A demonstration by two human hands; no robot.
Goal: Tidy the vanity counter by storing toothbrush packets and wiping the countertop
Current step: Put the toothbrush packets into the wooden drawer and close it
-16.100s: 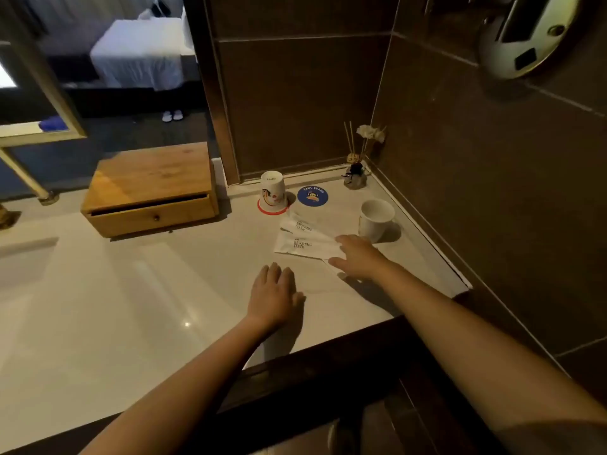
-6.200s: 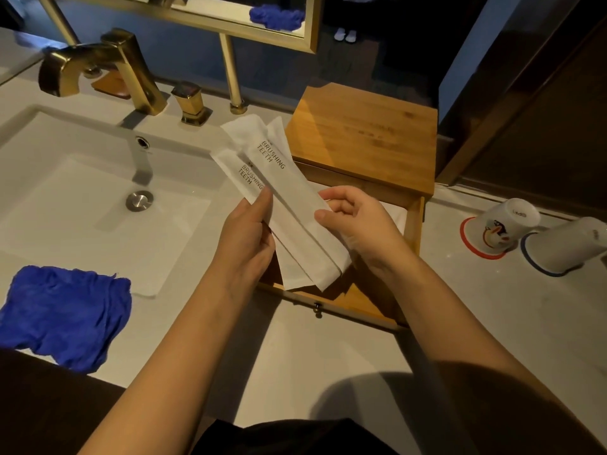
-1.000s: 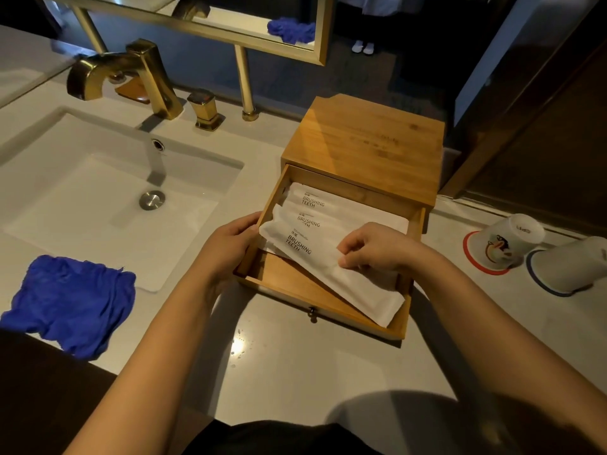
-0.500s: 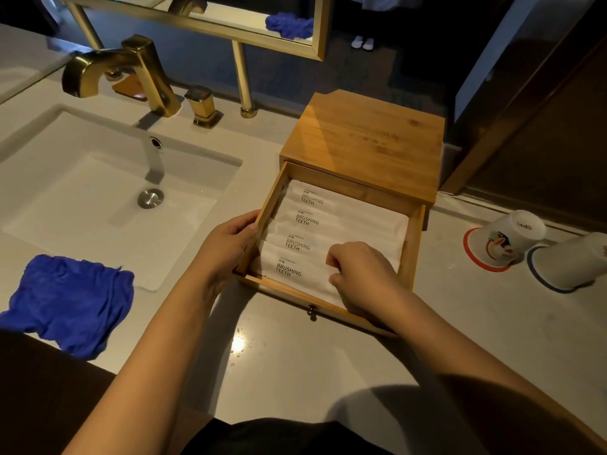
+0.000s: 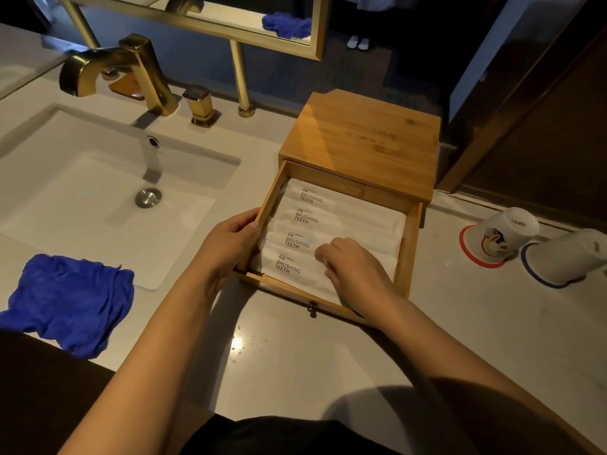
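Observation:
Several white toothbrush packets (image 5: 331,221) printed "BRUSHING TEETH" lie side by side in the pulled-out drawer (image 5: 412,244) of a wooden box (image 5: 364,139). My left hand (image 5: 230,244) grips the drawer's left wall. My right hand (image 5: 353,270) rests inside the drawer on the nearest packets, fingers curled down on them. A crumpled blue cloth (image 5: 69,300) lies on the pale countertop (image 5: 295,362) at the front left, beside the sink.
A white sink basin (image 5: 82,192) with a gold tap (image 5: 115,70) fills the left. Two upturned white cups (image 5: 499,236) stand on round coasters at the right. A gold-framed mirror (image 5: 249,31) hangs behind. The counter's dark front edge runs along the bottom left.
The slanted front packet has been laid flat in line with the others. My right hand moved down onto the nearest packets. My left hand has stayed on the drawer's side.

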